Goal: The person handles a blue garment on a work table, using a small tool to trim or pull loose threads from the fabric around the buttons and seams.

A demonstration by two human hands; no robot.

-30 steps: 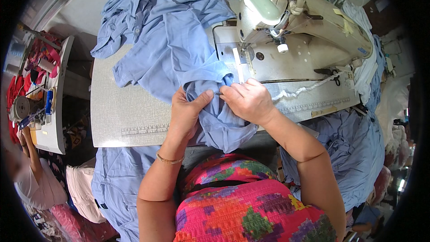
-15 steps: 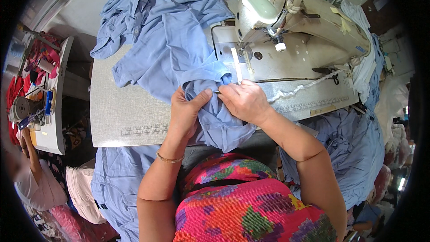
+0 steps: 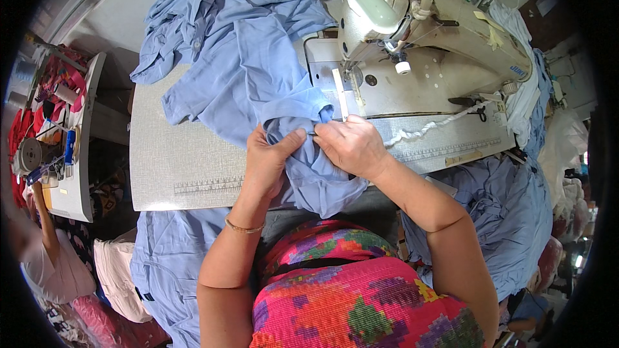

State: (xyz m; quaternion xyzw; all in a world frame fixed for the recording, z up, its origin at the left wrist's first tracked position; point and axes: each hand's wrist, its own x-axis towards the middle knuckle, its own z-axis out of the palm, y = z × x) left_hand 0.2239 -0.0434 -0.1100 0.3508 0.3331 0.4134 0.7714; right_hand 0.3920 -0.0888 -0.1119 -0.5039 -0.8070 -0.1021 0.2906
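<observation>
Hands pinching blue garment [image 3: 258, 71] at table's [image 3: 167, 161] front edge: left hand [image 3: 267, 158] and right hand [image 3: 351, 145] both gripping fabric; small tool possibly between fingers.

Bright even daylight, soft shadows, mild glare on the cream sewing machine [image 3: 412, 19], strong fisheye bending, black vignette corners, rim perhaps slightly soft, centre sharp
</observation>
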